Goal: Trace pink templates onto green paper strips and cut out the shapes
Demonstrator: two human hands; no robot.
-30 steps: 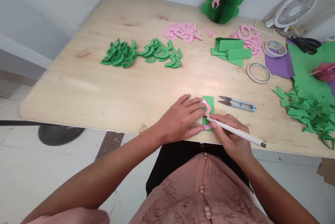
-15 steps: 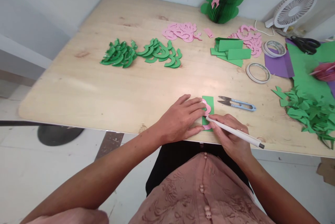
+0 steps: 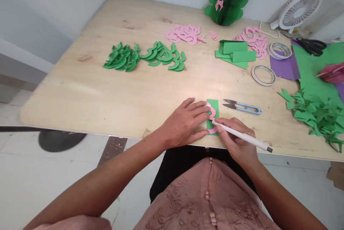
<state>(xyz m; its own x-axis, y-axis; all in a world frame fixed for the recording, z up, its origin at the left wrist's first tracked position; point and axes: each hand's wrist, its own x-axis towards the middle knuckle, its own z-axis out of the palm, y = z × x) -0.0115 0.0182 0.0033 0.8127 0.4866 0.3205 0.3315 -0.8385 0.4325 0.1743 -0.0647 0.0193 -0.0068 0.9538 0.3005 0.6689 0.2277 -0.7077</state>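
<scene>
Below centre, strip (image 3: 210,124): under the pink shape (image 3: 213,112).
Left hand (image 3: 185,124): fingers spread, pressing both; firm pressure should prevent slipping.
Right hand (image 3: 238,140): closed around pen (image 3: 244,136); tip best hugs the shape's edge.

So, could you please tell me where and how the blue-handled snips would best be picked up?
Probably by the blue handle's rounded end, coming from the right. The snips lie on the table with their dark blades pointing left, so that end is farthest from the tips. The right hand is near but holds a pen.
</scene>
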